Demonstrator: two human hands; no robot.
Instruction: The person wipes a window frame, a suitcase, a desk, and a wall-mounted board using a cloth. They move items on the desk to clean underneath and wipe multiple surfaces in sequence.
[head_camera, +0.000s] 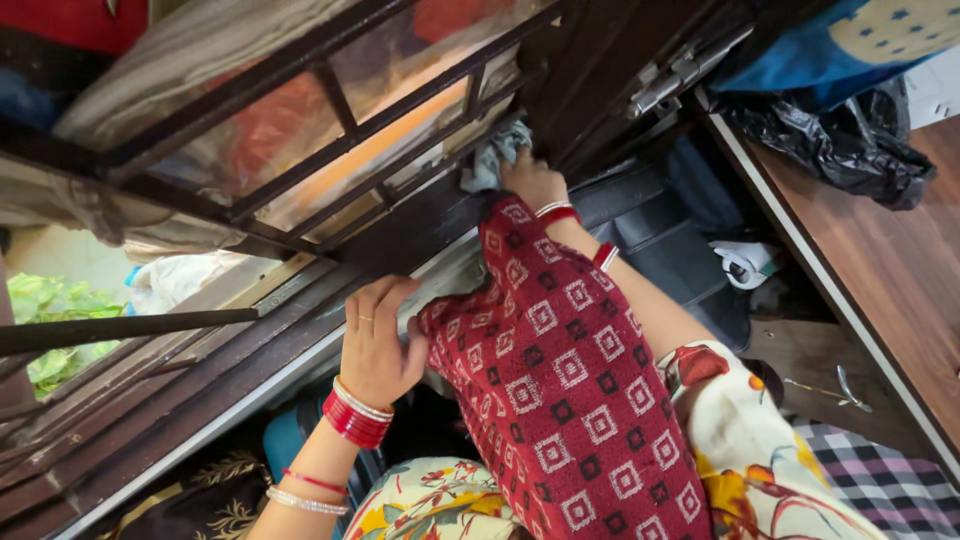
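The right hand (533, 180) is closed around a crumpled grey-blue cloth (492, 158), pressing it against the dark metal window grille (330, 130) where the bars meet the frame, apparently so the soft rag can rub into that corner. The left hand (378, 340) lies open, fingers curled over the sill (250, 345), holding nothing, seemingly as a brace. A maroon scarf (560, 390) with white square motifs drapes over the right arm. A dark wood-grain tabletop (880, 260) carries a glossy black plastic bag (850, 140).
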